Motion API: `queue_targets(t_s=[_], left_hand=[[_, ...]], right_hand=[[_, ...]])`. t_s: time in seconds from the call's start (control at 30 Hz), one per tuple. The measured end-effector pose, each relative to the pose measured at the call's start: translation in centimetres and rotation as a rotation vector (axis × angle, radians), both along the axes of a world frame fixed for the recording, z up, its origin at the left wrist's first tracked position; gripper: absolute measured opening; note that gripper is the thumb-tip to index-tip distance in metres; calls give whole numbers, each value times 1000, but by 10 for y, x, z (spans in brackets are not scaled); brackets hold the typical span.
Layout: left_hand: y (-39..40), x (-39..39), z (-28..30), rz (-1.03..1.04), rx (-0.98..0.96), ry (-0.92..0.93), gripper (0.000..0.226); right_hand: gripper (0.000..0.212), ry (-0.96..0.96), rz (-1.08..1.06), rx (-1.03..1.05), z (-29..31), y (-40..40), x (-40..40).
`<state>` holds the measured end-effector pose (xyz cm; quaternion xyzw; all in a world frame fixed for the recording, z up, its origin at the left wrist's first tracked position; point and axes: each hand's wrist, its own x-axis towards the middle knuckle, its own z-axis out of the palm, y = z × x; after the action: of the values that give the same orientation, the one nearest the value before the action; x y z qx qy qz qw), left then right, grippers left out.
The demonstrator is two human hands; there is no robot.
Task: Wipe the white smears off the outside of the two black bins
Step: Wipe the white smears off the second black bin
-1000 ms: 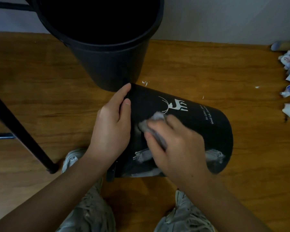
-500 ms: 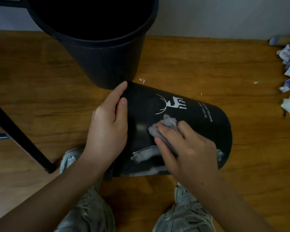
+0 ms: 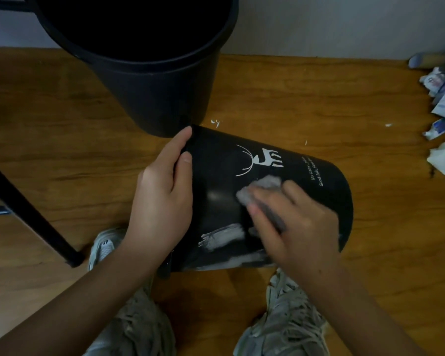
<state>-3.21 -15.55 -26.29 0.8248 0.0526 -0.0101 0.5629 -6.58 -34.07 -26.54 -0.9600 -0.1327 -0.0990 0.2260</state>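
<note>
Scrubbing the tipped-over bin on the floor

Left hand (image 3: 162, 201) grips the rim of the lying bin (image 3: 216, 191); right hand (image 3: 296, 224) presses a grey rag (image 3: 260, 187) on it, white smear (image 3: 222, 237) near. Upright bin (image 3: 159, 96) stands just beyond, on the far side.

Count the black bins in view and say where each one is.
2. One bin stands upright by the wall; the deer-printed bin lies on its side on the floor between both hands. None looks hidden.
</note>
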Motion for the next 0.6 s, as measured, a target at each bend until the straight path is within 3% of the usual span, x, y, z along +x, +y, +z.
queue_targets(t_s=[0.17, 0.33, 0.53, 0.6], left_hand=[[-1, -3, 3, 1, -16, 6, 39], [0, -1, 1, 1, 9, 6, 39], [-3, 3, 4, 2, 25, 5, 39], [-3, 1, 4, 5, 16, -2, 39]], right_hand=[[23, 8, -261, -36, -2, -10, 24], [26, -46, -14, -6, -3, 0, -13], [17, -42, -180, -21, 2, 9, 28], [19, -22, -127, -9, 2, 9, 17]])
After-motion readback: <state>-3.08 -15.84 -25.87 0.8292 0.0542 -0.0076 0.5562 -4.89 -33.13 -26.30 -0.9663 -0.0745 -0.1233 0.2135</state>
